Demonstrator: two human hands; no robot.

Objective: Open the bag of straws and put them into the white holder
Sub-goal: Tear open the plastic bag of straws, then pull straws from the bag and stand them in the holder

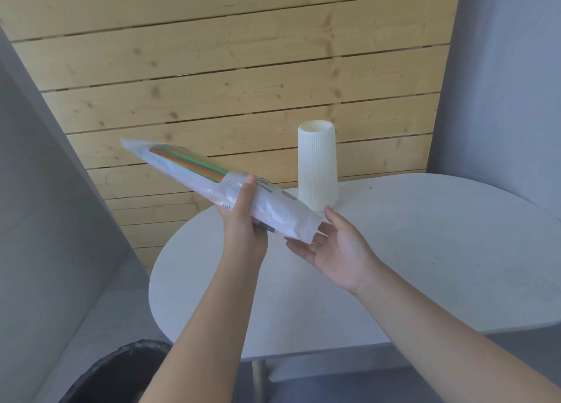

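My left hand grips a long clear plastic bag of straws around its middle and holds it in the air, slanting up to the left. Green, orange and red straws show through the bag's upper half. My right hand is open with the palm up, its fingers just under the bag's lower end. The white ribbed holder stands upright on the table behind the hands, its mouth open at the top.
A white oval table lies below the hands. Behind it rises a pale wooden plank wall, with grey walls on both sides. A black-lined bin sits on the floor at the lower left.
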